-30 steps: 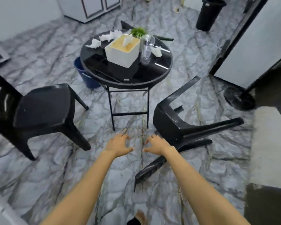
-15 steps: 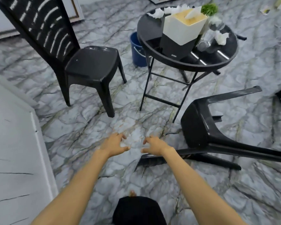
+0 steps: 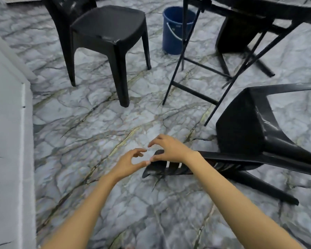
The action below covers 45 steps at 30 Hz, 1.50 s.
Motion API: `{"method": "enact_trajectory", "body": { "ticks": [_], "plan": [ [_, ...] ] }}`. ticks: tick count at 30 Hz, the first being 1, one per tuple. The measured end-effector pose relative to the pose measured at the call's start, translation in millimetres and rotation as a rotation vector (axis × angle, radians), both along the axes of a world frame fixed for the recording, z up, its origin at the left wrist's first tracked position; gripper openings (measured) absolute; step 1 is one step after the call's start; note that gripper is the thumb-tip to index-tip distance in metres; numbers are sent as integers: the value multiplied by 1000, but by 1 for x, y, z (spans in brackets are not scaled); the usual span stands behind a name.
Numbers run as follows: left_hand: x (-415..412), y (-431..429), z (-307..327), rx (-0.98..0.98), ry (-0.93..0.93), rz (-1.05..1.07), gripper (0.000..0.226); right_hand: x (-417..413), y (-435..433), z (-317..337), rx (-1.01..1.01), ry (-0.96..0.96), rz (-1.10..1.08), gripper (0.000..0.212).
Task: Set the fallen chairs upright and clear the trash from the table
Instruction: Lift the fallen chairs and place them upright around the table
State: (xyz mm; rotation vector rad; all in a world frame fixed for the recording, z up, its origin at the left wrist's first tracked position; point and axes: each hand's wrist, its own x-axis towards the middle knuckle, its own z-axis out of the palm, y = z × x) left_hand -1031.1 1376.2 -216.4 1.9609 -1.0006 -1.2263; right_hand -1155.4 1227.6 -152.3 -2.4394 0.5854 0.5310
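A black plastic chair (image 3: pixel 241 130) lies on its side on the marble floor at the right, its slatted backrest pointing toward me. My right hand (image 3: pixel 169 148) hovers over the top edge of that backrest with spread, curved fingers, its thumb at the edge. My left hand (image 3: pixel 131 162) is just left of the backrest's corner, fingers curved, thumb tip close to it. Neither hand has closed on the chair. Another dark chair (image 3: pixel 241 33) shows behind the table's legs. Only the table's rim (image 3: pixel 276 6) is in view at the top right. Its top and the trash are out of frame.
An upright black chair (image 3: pixel 108 27) stands at the upper left. A blue bucket (image 3: pixel 176 29) sits beside the folding table's metal legs (image 3: pixel 187 60). A white panel (image 3: pixel 7 141) runs along the left side. Bare marble floor lies between me and the chairs.
My view has dropped lower and closer to the floor. Both hands have moved down and right to the fallen chair's backrest. The tabletop has left the frame.
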Motion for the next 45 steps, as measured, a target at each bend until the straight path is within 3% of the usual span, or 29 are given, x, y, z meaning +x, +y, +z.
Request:
{"method": "enact_trajectory", "body": {
  "ticks": [5, 11, 19, 27, 33, 36, 45],
  "plan": [
    [-21, 2, -95, -202, 309, 107, 31, 6, -2, -58, 78, -47, 108, 40],
    [-37, 10, -183, -515, 495, 237, 38, 6, -11, -94, -76, -227, 155, 22],
    [-48, 11, -196, -553, 718, 307, 64, 10, -11, -89, -49, -211, 144, 17],
    [-53, 7, -197, -554, 741, 433, 40, 8, -16, -92, -15, -311, 151, 14],
    [-79, -6, -106, -504, 678, 476, 34, -30, -30, -9, 50, -303, 43, 16],
    [-101, -27, -21, -516, 584, 442, 24, -67, -51, 73, 87, -336, -42, 20],
    [-194, -129, 248, -550, 457, 247, 27, -217, -138, 302, 193, -462, -372, 17]
  ]
}}
